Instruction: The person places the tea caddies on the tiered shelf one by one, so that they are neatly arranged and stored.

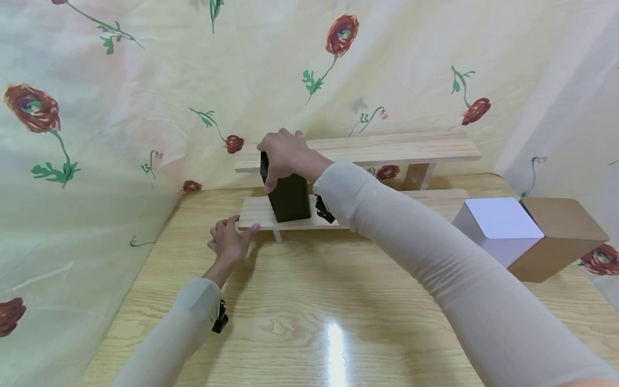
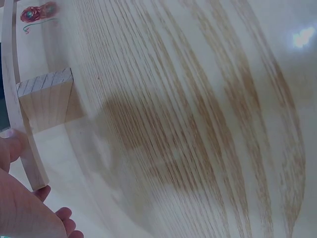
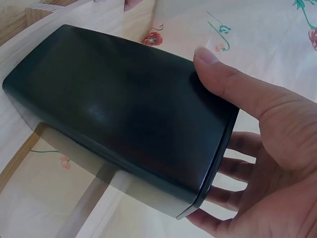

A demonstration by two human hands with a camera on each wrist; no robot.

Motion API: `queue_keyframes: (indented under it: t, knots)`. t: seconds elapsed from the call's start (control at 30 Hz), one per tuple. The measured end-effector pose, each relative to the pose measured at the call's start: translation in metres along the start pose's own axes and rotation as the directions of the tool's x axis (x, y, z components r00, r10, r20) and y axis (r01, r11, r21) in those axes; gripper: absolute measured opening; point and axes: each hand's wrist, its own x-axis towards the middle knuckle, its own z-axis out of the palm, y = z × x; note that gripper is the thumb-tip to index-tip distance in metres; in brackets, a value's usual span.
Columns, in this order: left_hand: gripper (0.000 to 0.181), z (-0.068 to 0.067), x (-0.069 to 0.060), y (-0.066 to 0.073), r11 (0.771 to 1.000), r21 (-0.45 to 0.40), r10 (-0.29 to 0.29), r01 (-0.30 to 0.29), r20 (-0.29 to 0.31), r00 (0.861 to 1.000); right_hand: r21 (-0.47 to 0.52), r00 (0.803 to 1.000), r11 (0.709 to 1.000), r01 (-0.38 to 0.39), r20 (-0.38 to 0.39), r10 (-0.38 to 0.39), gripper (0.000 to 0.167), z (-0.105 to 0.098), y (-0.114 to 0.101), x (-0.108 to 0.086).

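Observation:
A tall black box (image 1: 292, 201) stands upright near the left end of the lower wooden shelf board (image 1: 253, 210). My right hand (image 1: 286, 153) grips it around its top from above. In the right wrist view the thumb lies along one side of the black box (image 3: 114, 109), the fingers on the opposite side, close to the seam at its end. My left hand (image 1: 229, 239) holds the left end of the lower board, thumb at its front edge. The left wrist view shows the board's end (image 2: 29, 153) between thumb and fingers, with a wooden support block (image 2: 47, 101) beneath.
An upper wooden board (image 1: 396, 148) runs behind and above the lower one. To the right, a white box (image 1: 505, 217) and a brown box (image 1: 563, 217) stand side by side on the wood-grained table (image 1: 290, 312). Flower-patterned cloth (image 1: 271, 70) hangs behind and at both sides.

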Motion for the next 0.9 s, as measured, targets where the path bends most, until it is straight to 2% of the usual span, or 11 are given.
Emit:
queue_keyframes:
  t: [0.37, 0.67, 0.9]
  knots:
    - [0.073, 0.003, 0.000, 0.002, 1.000, 0.002, -0.008, 0.008, -0.015, 1.000, -0.005, 0.999, 0.999, -0.032, 0.026, 0.032, 0.094, 0.003, 0.002, 0.001]
    - [0.072, 0.005, 0.001, 0.001, 1.000, 0.003, 0.010, -0.010, -0.002, 1.000, 0.001, 0.999, 1.000, -0.009, 0.035, 0.009, 0.096, 0.003, 0.004, -0.001]
    - [0.071, 0.004, 0.002, 0.000, 1.000, -0.006, 0.017, -0.017, -0.012, 1.000, 0.011, 0.999, 1.000, 0.028, 0.043, -0.028, 0.106, -0.002, 0.007, -0.011]
